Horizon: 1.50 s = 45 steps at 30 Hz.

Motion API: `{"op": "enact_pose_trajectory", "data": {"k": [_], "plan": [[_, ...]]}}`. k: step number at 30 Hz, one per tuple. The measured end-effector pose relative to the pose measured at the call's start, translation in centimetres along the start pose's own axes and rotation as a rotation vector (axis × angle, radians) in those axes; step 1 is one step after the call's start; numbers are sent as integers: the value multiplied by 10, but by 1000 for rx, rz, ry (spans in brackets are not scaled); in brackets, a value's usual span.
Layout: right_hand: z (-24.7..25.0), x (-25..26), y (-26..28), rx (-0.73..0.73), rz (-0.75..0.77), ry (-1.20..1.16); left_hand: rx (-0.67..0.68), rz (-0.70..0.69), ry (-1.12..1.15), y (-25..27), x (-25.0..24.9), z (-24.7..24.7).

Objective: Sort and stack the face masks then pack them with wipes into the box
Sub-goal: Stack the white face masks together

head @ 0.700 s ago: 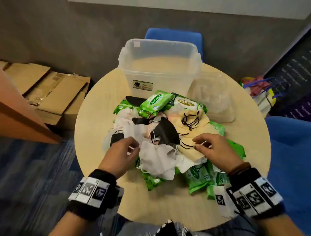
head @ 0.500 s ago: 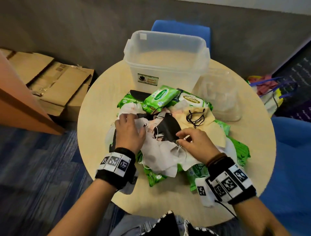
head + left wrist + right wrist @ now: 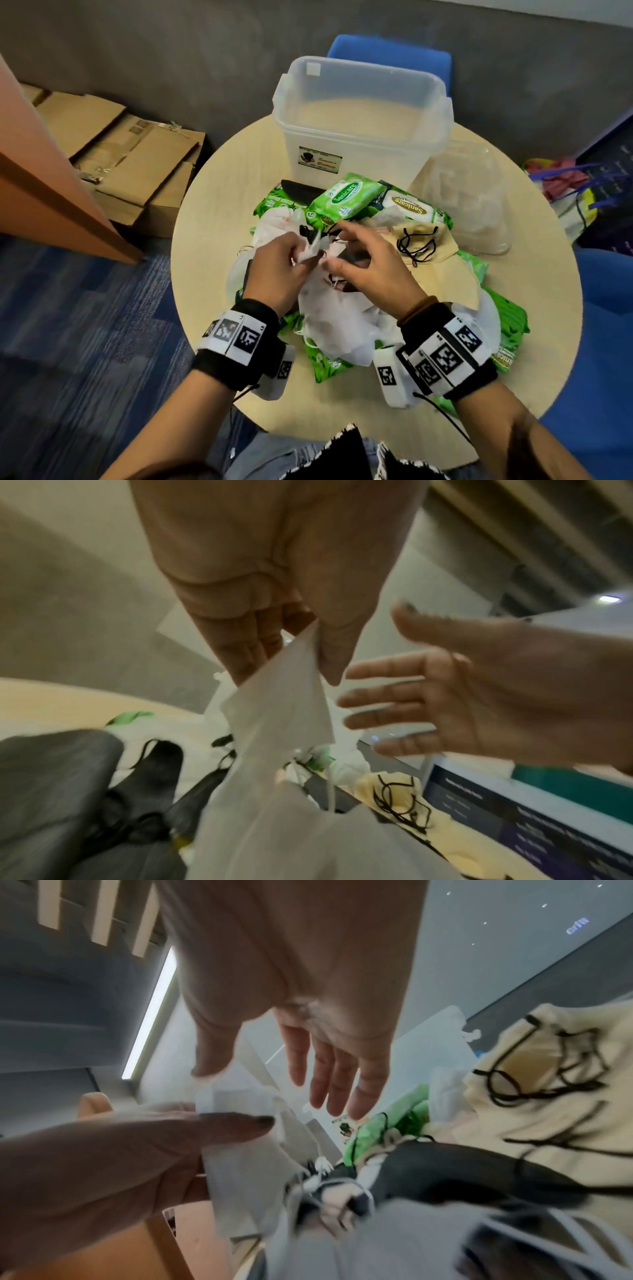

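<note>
A mixed pile of white, black and beige face masks lies on green wipes packs (image 3: 346, 198) in the middle of the round table (image 3: 212, 192). My left hand (image 3: 291, 257) pinches a corner of a white mask (image 3: 313, 248) between thumb and fingers and holds it lifted above the pile; the left wrist view shows this mask (image 3: 284, 723) hanging down. My right hand (image 3: 349, 253) hovers beside it with its fingers (image 3: 387, 693) spread and holds nothing. The empty clear plastic box (image 3: 284, 102) stands behind the pile. A beige mask (image 3: 431, 246) with black loops lies to the right.
A clear plastic lid (image 3: 469, 202) lies right of the box. Blue chairs stand behind the table (image 3: 390, 54) and at the right (image 3: 609, 291). Flattened cardboard (image 3: 137, 161) and a wooden desk (image 3: 41, 192) are on the left, and bags (image 3: 565, 185) sit on the floor at the right.
My left hand has taken a white mask by its corner and raised it off the pile. My right hand left the pile, rose and opened next to the mask.
</note>
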State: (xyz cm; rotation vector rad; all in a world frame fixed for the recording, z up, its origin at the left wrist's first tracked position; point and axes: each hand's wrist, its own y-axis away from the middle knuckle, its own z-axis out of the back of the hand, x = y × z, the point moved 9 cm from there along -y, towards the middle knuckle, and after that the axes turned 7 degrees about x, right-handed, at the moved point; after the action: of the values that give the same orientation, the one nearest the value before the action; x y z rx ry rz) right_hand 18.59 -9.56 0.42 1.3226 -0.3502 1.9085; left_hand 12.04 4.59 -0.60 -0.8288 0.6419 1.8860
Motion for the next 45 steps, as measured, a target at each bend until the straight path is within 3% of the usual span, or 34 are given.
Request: {"op": "enact_pose_trajectory", "data": {"k": [4,7,10,15,18,25,28,30,34,36,40,45], "plan": [[6,11,-1,-32,-10,-188,75,-300,-178,7,-43,-18],[14,15,0,-47,12,-227,140,-373,-168,11,-57,-31],[30,10,3,-69,18,-305,168,-311,-54,16,-50,-28],[61,0,11,-177,34,-303,51,-147,423,20,-25,1],[74,-2,16,-278,56,-261,88,-63,665,15,-13,1],[63,3,15,-153,60,-424,146,-42,712,11,-16,-1],[64,8,14,-138,69,-453,69,-32,785,9,-16,8],[64,16,15,-136,93,-440,-3,-111,729,10,-26,18],[66,29,13,-175,124,-405,44,-242,395,7,-50,16],[69,29,12,-215,122,-400,-29,-308,266,9,-57,20],[85,21,12,-354,94,-313,-196,-463,210,28,-60,38],[97,24,13,-426,119,-145,15,-423,149,48,-49,42]]}}
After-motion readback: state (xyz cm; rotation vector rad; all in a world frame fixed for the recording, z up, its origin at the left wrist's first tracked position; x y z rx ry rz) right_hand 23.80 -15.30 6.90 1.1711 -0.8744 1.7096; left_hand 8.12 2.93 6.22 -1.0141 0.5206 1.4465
